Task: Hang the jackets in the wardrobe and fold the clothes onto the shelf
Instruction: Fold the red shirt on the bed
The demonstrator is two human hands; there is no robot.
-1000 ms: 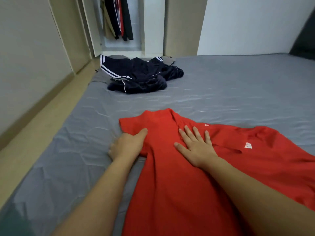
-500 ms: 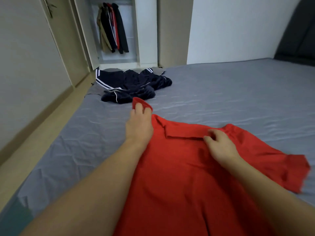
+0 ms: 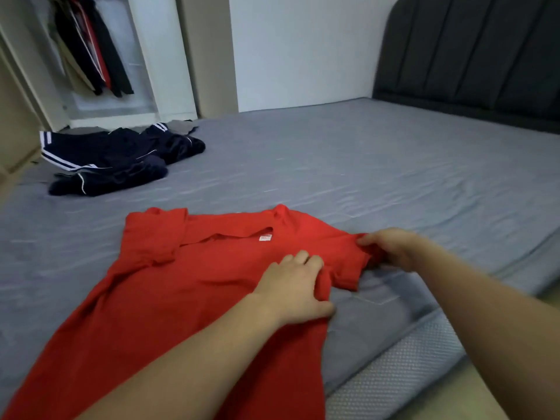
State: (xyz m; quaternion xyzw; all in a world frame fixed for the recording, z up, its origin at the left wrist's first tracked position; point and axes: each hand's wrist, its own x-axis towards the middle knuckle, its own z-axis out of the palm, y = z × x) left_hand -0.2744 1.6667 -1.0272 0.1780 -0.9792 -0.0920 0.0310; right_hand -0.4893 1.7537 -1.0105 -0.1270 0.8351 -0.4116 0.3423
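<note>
A red polo shirt (image 3: 188, 286) lies spread on the grey bed (image 3: 363, 165), collar and white label facing up, its left sleeve folded in over the body. My left hand (image 3: 292, 287) rests on the shirt near its right shoulder, fingers curled into the fabric at the sleeve seam. My right hand (image 3: 391, 248) pinches the edge of the right sleeve and holds it just above the mattress. A heap of dark navy clothes with white stripes (image 3: 118, 160) lies at the bed's far left corner.
The open white wardrobe (image 3: 163, 56) stands beyond the bed's far left corner, with several dark and red jackets (image 3: 91, 47) hanging inside. A dark padded headboard (image 3: 472, 59) rises at the right. The mattress edge (image 3: 403, 371) runs close at the lower right.
My view has swung right. The shirt's left sleeve now lies folded over the body, my left hand moved from that sleeve to the right shoulder, and my right hand shifted from the collar to the right sleeve.
</note>
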